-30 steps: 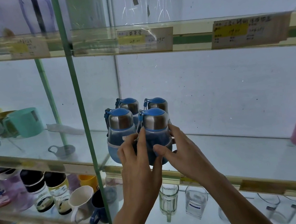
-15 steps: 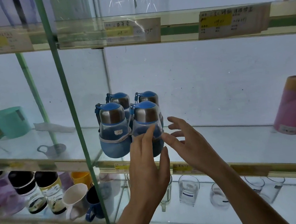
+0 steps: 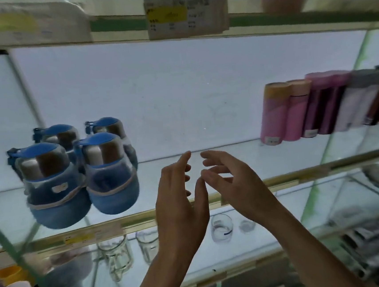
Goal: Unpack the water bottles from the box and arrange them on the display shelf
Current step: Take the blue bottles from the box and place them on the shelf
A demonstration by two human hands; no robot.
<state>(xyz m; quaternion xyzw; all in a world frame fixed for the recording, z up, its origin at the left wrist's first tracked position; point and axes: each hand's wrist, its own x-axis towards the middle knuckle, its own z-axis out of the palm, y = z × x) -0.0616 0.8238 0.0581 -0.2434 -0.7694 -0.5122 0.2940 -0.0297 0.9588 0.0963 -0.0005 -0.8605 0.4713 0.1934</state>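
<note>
Several blue water bottles with steel collars and blue lids stand in a tight cluster at the left of the glass display shelf. My left hand and my right hand hover side by side in front of the shelf edge, to the right of the bottles and clear of them. The fingers of both hands are relaxed and hold nothing. The box is out of view.
A row of pink, purple and white tumblers stands at the shelf's right. Glass cups and mugs sit on the shelf below. A green upright post crosses the left foreground. Price labels hang on the upper shelf edge.
Both hands have let go of the front bottle and drawn back to the right. The view has swung right, so the bottles now sit at the left.
</note>
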